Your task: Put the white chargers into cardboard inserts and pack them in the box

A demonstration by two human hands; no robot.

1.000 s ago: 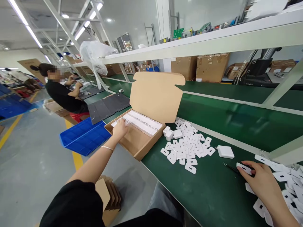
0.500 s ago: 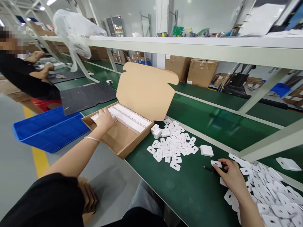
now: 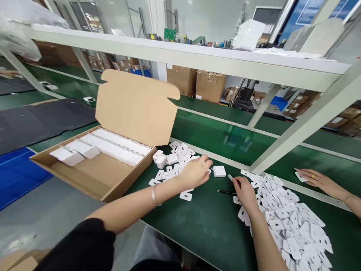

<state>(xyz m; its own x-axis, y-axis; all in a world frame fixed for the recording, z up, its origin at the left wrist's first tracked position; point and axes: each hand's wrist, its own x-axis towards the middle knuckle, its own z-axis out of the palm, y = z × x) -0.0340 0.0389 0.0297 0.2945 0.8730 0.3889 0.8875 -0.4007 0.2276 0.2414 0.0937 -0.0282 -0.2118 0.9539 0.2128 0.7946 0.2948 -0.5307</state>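
Note:
My left hand (image 3: 197,171) hangs over a pile of small flat white plates (image 3: 185,196) with slots, near a white charger block (image 3: 219,171). Motion smears its fingers, so their grip cannot be read. Between the thumb and finger of my right hand (image 3: 244,190) is pinched one white plate (image 3: 230,177), seen nearly edge-on. Black tweezers (image 3: 224,192) lie on the green table just left of that hand. To the left stands an open cardboard box (image 3: 113,169) with rows of white charger blocks (image 3: 118,145) inside, plus a shorter row (image 3: 70,154).
A large heap of white plates (image 3: 293,222) spreads at the right. There, another person's hand (image 3: 317,182) holds a white plate. A shelf beam (image 3: 180,56) and a slanted post (image 3: 304,116) cross the back. More charger blocks (image 3: 161,161) stand beside the box.
My left hand has left the box and moved right to the plate pile; charger blocks show where it was. My right hand still pinches a plate, now turned edge-on. Another person's hand has come into view.

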